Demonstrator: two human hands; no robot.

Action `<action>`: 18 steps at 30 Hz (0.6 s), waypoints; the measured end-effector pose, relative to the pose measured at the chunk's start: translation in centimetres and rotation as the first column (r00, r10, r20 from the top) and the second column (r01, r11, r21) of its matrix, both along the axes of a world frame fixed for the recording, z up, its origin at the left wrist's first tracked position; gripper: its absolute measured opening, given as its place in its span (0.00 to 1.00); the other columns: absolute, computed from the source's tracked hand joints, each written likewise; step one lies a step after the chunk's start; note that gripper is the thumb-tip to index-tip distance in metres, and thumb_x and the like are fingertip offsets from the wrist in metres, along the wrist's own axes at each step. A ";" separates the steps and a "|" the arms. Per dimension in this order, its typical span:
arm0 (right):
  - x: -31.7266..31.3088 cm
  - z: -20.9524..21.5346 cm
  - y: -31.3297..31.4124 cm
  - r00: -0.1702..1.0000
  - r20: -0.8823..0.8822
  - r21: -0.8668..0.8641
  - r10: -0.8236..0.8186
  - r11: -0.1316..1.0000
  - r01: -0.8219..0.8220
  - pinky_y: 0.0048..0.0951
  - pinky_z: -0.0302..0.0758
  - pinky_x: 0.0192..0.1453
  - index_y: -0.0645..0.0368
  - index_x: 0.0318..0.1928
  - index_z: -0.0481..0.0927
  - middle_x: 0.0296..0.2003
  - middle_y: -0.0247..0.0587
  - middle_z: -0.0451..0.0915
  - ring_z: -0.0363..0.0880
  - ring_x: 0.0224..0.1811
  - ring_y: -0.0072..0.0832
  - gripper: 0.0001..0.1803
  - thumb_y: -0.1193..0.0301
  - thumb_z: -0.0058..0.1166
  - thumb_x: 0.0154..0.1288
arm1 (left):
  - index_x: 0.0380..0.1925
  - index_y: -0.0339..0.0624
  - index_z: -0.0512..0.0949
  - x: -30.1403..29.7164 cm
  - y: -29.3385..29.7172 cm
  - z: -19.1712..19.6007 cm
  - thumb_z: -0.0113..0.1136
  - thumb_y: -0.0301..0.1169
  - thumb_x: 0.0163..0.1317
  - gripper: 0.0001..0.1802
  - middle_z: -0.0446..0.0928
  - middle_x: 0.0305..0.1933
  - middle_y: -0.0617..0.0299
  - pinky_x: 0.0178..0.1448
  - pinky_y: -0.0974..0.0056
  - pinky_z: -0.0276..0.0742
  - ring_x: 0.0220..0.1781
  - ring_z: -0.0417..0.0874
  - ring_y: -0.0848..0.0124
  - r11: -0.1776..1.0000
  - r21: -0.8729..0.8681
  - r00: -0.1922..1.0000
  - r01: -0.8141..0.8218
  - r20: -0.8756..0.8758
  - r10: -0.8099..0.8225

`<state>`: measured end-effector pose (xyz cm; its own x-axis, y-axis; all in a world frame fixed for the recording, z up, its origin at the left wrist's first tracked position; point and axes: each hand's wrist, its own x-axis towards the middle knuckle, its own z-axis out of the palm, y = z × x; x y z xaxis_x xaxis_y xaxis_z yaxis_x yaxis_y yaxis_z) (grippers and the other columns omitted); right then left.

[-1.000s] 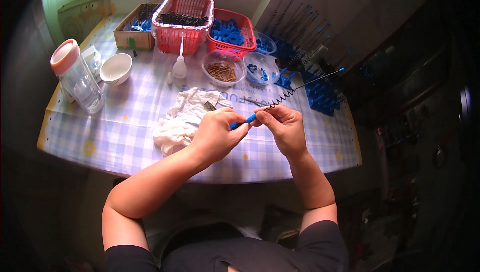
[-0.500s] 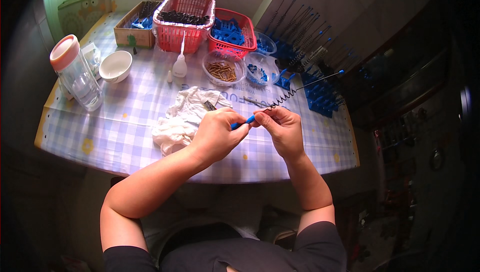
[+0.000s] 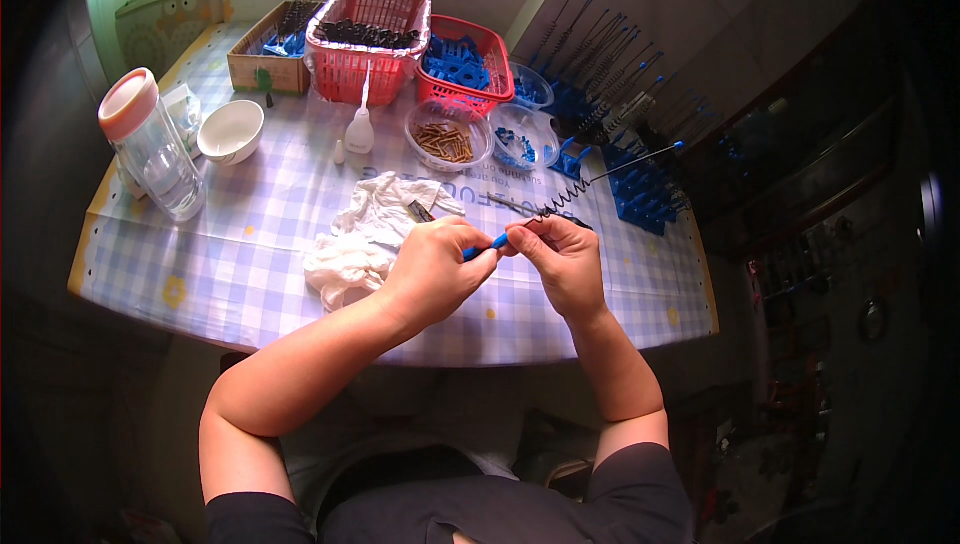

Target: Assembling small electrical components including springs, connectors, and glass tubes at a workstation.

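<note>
My left hand [image 3: 440, 262] is closed around a blue cylindrical piece [image 3: 501, 241], whose right part shows between the two hands. A dark flat end [image 3: 420, 212] juts out above the same hand; how it joins the blue piece is hidden. Fingertips of my right hand [image 3: 562, 262] pinch by the right end of the blue piece. From there a black coiled wire [image 3: 560, 202] slants up to the right and ends in a straight thin rod with a blue tip [image 3: 679, 145]. Beneath and behind my left hand lies a crumpled white cloth [image 3: 350, 259].
Behind stand two red baskets [image 3: 340, 79] with black and blue parts, a cardboard box [image 3: 268, 74], a tub of brass-coloured pieces [image 3: 443, 144] and a tub of blue bits [image 3: 520, 144]. Blue racks of upright coiled rods [image 3: 645, 194] line the right. A bottle [image 3: 165, 169], bowl [image 3: 231, 134] and squeeze bottle [image 3: 360, 132] stand leftward.
Both hands keep nearly the same hold and place. The rod's blue tip has shifted very slightly to the left.
</note>
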<state>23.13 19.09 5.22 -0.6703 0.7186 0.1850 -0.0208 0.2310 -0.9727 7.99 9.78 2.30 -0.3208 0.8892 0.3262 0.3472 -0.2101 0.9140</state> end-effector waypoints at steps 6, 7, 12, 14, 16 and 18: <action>0.2 0.2 0.2 0.999 0.032 0.009 -0.007 1.000 0.007 0.24 0.78 0.44 0.68 0.39 0.82 0.32 0.40 0.84 0.81 0.36 0.22 0.08 0.74 0.59 0.65 | 0.29 0.38 0.85 0.2 0.3 0.1 0.63 0.31 0.53 0.08 0.80 0.28 0.50 0.36 0.58 0.77 0.30 0.82 0.56 0.999 0.036 1.000 -0.009 -0.004 0.009; 0.1 0.2 0.2 0.999 0.048 0.009 -0.015 1.000 0.014 0.25 0.78 0.45 0.68 0.39 0.82 0.32 0.41 0.84 0.81 0.36 0.23 0.07 0.75 0.59 0.64 | 0.29 0.38 0.85 0.1 0.3 0.1 0.63 0.31 0.53 0.08 0.79 0.27 0.50 0.36 0.58 0.76 0.30 0.82 0.56 0.999 0.036 1.000 -0.011 -0.006 0.011; -0.1 0.2 0.0 0.998 0.063 0.011 -0.002 1.000 0.002 0.24 0.78 0.45 0.69 0.41 0.82 0.32 0.40 0.83 0.81 0.36 0.23 0.08 0.75 0.57 0.66 | 0.29 0.38 0.84 -0.1 0.3 0.0 0.63 0.31 0.53 0.08 0.79 0.27 0.51 0.36 0.58 0.76 0.30 0.82 0.56 0.999 0.036 1.000 -0.016 0.006 0.015; -0.2 0.2 -0.2 0.998 0.064 0.010 0.005 1.000 -0.005 0.24 0.77 0.45 0.69 0.41 0.82 0.32 0.40 0.83 0.81 0.36 0.23 0.09 0.75 0.57 0.66 | 0.29 0.38 0.84 -0.1 0.1 0.1 0.63 0.31 0.53 0.08 0.79 0.27 0.50 0.36 0.58 0.76 0.30 0.82 0.56 0.999 0.044 1.000 -0.022 0.000 0.022; -0.2 0.4 -0.4 0.998 0.062 0.029 0.019 0.999 -0.021 0.25 0.78 0.47 0.69 0.43 0.82 0.32 0.40 0.83 0.81 0.37 0.23 0.10 0.74 0.56 0.66 | 0.30 0.38 0.84 -0.1 0.0 0.2 0.63 0.31 0.53 0.08 0.79 0.28 0.50 0.37 0.58 0.77 0.31 0.82 0.56 0.999 0.039 1.000 -0.016 0.023 0.016; 0.0 0.3 -0.3 0.997 0.066 0.031 0.031 0.999 -0.033 0.25 0.78 0.48 0.69 0.43 0.82 0.34 0.41 0.83 0.81 0.39 0.23 0.10 0.75 0.57 0.66 | 0.30 0.38 0.84 -0.1 0.0 0.1 0.63 0.31 0.54 0.09 0.79 0.29 0.50 0.37 0.58 0.77 0.31 0.82 0.56 0.999 0.038 1.000 -0.015 0.021 0.014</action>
<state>23.14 18.74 5.53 -0.7044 0.6909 0.1627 0.0345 0.2622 -0.9644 7.92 9.77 2.40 -0.3407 0.8715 0.3527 0.3314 -0.2398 0.9125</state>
